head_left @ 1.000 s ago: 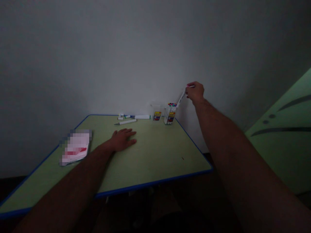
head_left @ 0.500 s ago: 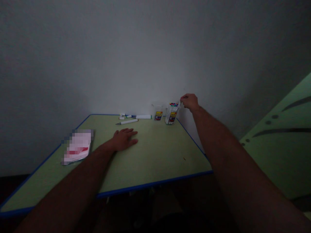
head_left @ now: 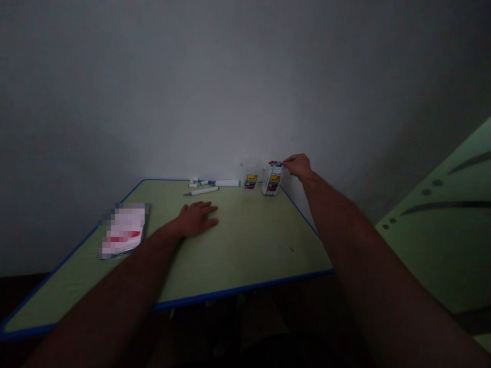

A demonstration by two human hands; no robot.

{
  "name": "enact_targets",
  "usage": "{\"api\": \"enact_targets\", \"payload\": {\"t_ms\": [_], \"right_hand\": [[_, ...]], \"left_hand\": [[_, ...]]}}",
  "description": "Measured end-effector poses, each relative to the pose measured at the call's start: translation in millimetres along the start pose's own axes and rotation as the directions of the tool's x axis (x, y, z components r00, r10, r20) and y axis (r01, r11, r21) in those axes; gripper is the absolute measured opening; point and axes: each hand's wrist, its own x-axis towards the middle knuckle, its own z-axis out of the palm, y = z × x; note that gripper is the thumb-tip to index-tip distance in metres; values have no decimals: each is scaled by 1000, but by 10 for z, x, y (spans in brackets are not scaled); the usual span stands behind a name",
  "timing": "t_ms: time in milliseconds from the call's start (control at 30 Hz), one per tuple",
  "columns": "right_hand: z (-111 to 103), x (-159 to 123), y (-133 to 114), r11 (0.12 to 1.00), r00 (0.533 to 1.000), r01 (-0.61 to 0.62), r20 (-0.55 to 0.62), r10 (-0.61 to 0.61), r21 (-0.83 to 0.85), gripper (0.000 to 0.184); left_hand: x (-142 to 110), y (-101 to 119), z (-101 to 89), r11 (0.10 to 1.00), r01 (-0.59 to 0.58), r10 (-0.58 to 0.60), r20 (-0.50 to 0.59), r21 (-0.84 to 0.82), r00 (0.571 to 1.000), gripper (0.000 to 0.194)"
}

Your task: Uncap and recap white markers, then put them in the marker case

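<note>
My left hand (head_left: 196, 219) lies flat on the light green table (head_left: 245, 240), fingers spread, holding nothing. At the back right of the table stands a clear marker box (head_left: 272, 179), full of white markers with coloured ends. My right hand (head_left: 298, 166) is at the box's upper right edge. Its fingers are pinched at the top end of a marker (head_left: 283, 164) that sits down among the others; the fingertips partly hide it. Beside the box, to the left, is a clear plastic container (head_left: 251, 180) with a yellow, red and dark label.
Uncapped white markers lie along the back, one grey-tipped marker (head_left: 201, 191) in front, near several loose caps (head_left: 193, 185). A flat, blurred-out pink and white item (head_left: 125, 230) rests at the left. The wall (head_left: 215, 102) rises behind; a green panel (head_left: 452, 220) stands at the right.
My right hand has moved slightly down toward the box, and the white marker it held at the box's edge has sunk in among the others. My left hand has stayed in place.
</note>
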Motion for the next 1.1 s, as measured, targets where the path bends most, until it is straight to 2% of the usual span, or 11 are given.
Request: {"api": "enact_targets", "payload": {"t_ms": [300,400,533,633,733,800,900,1033,1100], "right_hand": [[12,-11,58,999,999,-5,-49,6,33,21],[-4,-63,46,999,991,16,-134,-11,38,16],[-28,-212,-78,994,955,60,-294,-31,89,13],[34,-401,-247,980,943,96,-331,-34,174,13],[201,-657,-426,954,957,140,-283,-63,263,16],[356,-849,-525,939,972,168,-211,-106,301,19],[611,-1115,-638,945,980,195,-90,-177,264,24],[924,-1333,-760,957,957,236,129,-259,171,19],[1055,-1378,-828,954,936,261,201,-287,148,19]], "left_hand": [[-1,-9,9,1000,5,-5,4,5,1000,69],[3,-10,15,1000,9,-9,4,6,1000,69],[8,-1,11,1000,17,-17,3,6,1000,68],[4,8,0,1000,10,-10,-11,-5,1000,67],[-2,11,-7,1000,3,-4,-28,-27,1000,67],[-5,9,-7,999,8,-10,-48,-45,999,67],[-4,0,-6,998,1,-6,-82,-56,997,65],[6,-22,-16,997,33,-45,-160,-75,986,59],[12,-34,-24,992,75,-94,-193,-100,977,55]]}}
